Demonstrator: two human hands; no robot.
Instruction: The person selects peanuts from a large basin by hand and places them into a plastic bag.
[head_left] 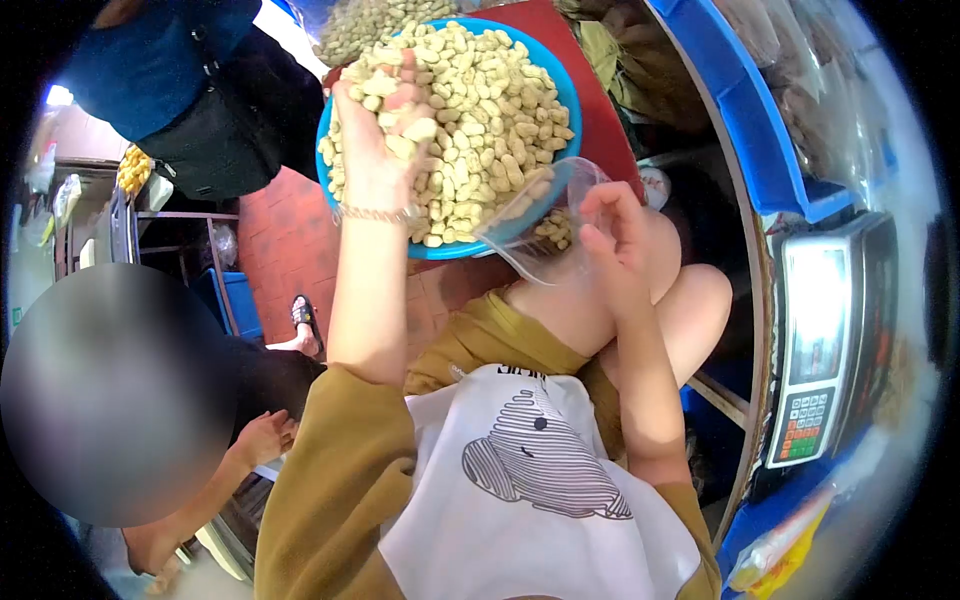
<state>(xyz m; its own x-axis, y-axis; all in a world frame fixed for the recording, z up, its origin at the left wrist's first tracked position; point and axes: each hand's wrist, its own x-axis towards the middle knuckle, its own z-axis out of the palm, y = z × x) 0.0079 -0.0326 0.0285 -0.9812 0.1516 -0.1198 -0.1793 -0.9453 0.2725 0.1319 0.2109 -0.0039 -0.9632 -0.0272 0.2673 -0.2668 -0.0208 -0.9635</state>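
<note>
A blue basin [572,85] is heaped with unshelled peanuts [490,120]. Above its left side my left hand [375,130] is turned palm up, fingers curled around a handful of peanuts, with a bracelet at the wrist. To the right of the basin, my right hand [618,230] pinches the edge of a clear plastic bag [545,225]. The bag hangs with its mouth toward the basin's lower right rim, over my lap. Several peanuts show through or behind the bag, and I cannot tell which.
A digital scale [812,340] stands on the right beside blue trays [735,100] of bagged goods. More peanuts [370,30] lie behind the basin. One person in dark clothes [215,100] stands at upper left; another person's hand [265,438] is at lower left.
</note>
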